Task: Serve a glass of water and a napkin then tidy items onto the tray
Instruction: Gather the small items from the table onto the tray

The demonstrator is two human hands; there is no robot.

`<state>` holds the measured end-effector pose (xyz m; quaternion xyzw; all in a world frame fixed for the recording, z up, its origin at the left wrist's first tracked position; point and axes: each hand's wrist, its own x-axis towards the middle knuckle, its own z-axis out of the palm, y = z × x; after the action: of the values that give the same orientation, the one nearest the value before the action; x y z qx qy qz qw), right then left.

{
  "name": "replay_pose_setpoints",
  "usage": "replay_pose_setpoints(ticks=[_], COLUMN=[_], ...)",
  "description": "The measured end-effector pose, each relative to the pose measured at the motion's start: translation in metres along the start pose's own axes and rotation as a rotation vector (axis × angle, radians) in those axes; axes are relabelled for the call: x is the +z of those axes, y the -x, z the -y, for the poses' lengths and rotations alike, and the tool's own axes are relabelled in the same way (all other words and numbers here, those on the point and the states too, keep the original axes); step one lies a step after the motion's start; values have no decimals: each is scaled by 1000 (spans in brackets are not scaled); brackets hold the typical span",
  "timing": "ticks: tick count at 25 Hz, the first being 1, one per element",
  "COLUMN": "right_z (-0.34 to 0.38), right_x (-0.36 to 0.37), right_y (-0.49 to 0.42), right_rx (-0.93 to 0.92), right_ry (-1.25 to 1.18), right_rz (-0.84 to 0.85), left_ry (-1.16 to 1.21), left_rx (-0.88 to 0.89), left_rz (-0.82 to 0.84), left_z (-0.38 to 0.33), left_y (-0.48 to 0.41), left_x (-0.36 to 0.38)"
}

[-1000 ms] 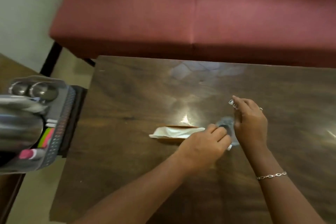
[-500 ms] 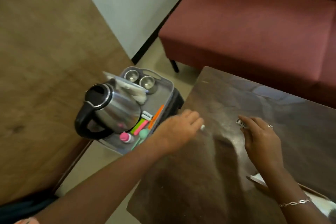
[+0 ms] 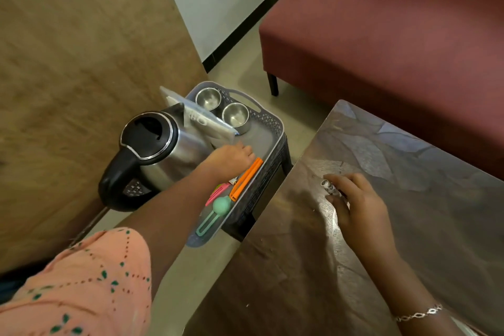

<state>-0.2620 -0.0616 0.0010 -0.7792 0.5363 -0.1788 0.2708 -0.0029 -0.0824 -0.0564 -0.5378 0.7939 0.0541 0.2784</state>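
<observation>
Left hand (image 3: 231,158) has left the bench (image 3: 450,199) since half a second ago and is now over the tray (image 3: 275,120), just right of the kettle (image 3: 163,150). Its fingers are hidden, so can't tell if it grips anything. Tray sits on a dark stool (image 3: 253,207) just left of the bench. Right hand (image 3: 360,213) rests on the bench, pinching a small white patterned tube (image 3: 330,188). Two steel cups (image 3: 236,115) stand at the tray's far end.

glossy steel kettle (image 3: 174,153); grey plastic tray (image 3: 272,123)
</observation>
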Motion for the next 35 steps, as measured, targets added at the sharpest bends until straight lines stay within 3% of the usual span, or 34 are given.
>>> replay_pose_setpoints(ticks=[10,14,17,24,35], right_z=[21,42,56,60,62], right_x=[26,43,74,162,190], right_y=[-54,-80,-115,-142,-139], right_rx=[149,118,69,53,-116], right_ry=[-169,-198,-109,210,369], right_rz=[34,111,229,470,550], left_ry=[104,173,390,714,768], left_rx=[-26,-187,-207,-351,-400], left_rz=[53,-142,-7,-44,-96], left_z=[-5,-11,-19,-25,-32], left_y=[-18,-3,7,26,24], left_x=[35,45,55,54,68])
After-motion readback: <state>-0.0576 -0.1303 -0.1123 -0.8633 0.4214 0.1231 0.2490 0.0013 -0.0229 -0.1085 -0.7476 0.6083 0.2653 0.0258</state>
